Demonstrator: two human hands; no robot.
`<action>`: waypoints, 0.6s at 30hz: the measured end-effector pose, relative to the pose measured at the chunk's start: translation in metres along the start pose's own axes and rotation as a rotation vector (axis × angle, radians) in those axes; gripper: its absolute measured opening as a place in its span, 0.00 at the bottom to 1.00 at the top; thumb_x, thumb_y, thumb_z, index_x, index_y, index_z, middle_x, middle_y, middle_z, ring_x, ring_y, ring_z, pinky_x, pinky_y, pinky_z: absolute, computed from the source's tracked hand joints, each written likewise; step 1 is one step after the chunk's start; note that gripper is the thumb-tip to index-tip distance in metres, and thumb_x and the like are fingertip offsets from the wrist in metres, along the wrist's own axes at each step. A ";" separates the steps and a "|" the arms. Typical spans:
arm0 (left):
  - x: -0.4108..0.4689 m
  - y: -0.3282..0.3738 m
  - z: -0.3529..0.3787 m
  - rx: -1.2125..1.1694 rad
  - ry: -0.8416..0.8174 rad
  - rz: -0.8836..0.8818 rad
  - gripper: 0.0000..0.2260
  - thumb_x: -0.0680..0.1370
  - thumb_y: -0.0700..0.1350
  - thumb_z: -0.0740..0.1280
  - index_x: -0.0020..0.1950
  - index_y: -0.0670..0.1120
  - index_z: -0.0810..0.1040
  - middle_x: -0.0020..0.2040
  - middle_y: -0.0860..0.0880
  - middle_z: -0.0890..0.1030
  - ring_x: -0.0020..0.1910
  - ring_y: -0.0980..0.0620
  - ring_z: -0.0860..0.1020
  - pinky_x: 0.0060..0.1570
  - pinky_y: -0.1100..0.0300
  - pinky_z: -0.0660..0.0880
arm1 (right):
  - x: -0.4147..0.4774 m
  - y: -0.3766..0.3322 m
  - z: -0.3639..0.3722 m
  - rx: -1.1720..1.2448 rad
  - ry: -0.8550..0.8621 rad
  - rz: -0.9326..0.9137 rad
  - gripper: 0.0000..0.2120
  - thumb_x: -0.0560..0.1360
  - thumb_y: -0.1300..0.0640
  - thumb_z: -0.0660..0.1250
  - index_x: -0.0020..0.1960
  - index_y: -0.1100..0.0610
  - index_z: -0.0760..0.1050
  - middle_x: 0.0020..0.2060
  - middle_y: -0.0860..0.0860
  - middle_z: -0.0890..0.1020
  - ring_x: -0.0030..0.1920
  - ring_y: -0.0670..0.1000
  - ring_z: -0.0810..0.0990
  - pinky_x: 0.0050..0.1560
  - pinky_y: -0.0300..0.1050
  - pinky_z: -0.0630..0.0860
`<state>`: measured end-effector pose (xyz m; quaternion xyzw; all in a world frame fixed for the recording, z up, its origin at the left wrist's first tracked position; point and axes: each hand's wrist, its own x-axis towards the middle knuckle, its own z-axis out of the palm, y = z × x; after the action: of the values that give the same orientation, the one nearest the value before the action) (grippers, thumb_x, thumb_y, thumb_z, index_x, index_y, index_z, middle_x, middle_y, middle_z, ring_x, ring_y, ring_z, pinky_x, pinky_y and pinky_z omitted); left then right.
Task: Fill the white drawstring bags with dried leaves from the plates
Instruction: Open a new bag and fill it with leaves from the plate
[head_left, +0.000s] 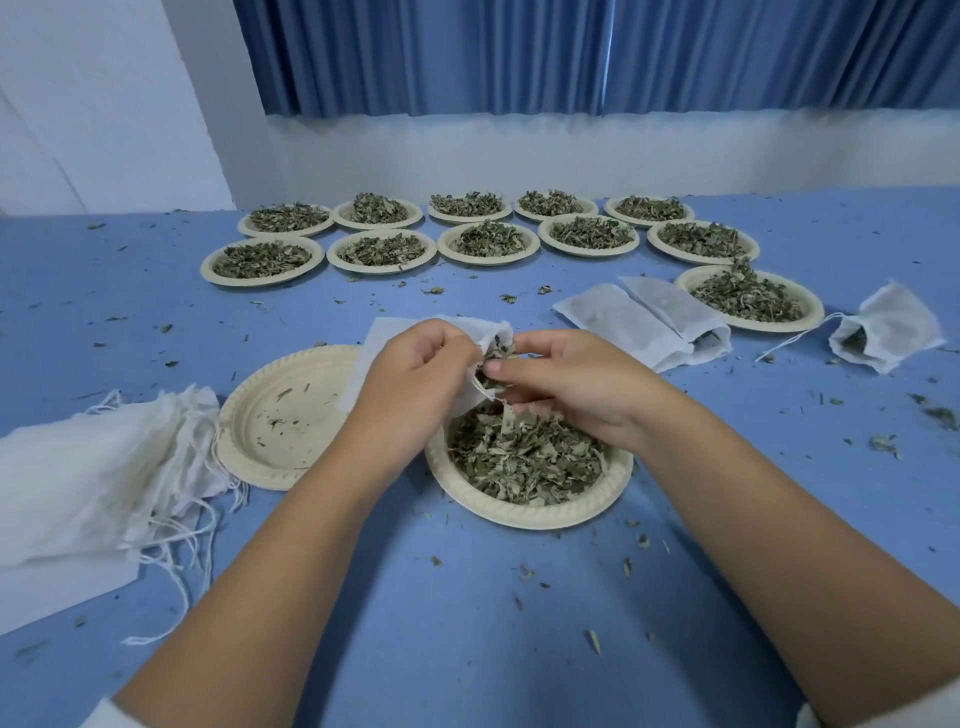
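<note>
My left hand (415, 371) grips the mouth of a white drawstring bag (387, 338) just above a cream paper plate (524, 512) heaped with dried leaves (524, 457). My right hand (566, 379) pinches a clump of leaves at the bag's opening. Some leaves hang between the hands over the plate. Most of the bag lies behind my left hand.
An almost bare plate (280, 415) sits left of the full one. A pile of unfilled bags (98, 467) lies at the far left. Filled bags (649, 325) and another one (883, 335) lie at the right by a leaf plate (753, 299). Several leaf plates (483, 234) line the back.
</note>
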<state>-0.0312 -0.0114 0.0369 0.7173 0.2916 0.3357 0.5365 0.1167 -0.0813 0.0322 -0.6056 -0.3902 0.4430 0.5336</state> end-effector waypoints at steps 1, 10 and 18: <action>-0.001 0.001 0.000 -0.002 -0.019 0.000 0.11 0.78 0.40 0.62 0.35 0.48 0.72 0.22 0.59 0.65 0.20 0.61 0.63 0.23 0.69 0.61 | 0.000 0.002 0.001 -0.028 0.020 -0.008 0.06 0.73 0.61 0.73 0.49 0.58 0.80 0.35 0.50 0.83 0.32 0.44 0.80 0.31 0.35 0.73; 0.002 -0.005 0.000 0.073 0.125 0.008 0.09 0.77 0.44 0.64 0.37 0.49 0.74 0.27 0.58 0.70 0.28 0.57 0.68 0.33 0.61 0.66 | -0.009 -0.006 -0.001 -0.482 0.108 -0.143 0.13 0.70 0.45 0.75 0.48 0.54 0.83 0.39 0.50 0.85 0.39 0.43 0.80 0.46 0.38 0.73; 0.006 -0.008 -0.006 0.131 0.207 -0.005 0.09 0.78 0.47 0.64 0.38 0.48 0.72 0.27 0.58 0.69 0.24 0.61 0.66 0.32 0.61 0.65 | -0.018 -0.012 -0.020 -0.864 -0.120 -0.065 0.17 0.63 0.41 0.79 0.50 0.42 0.82 0.43 0.41 0.81 0.36 0.33 0.76 0.43 0.35 0.73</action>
<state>-0.0331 -0.0012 0.0316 0.7114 0.3687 0.3870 0.4563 0.1301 -0.1030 0.0470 -0.7339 -0.5888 0.2563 0.2213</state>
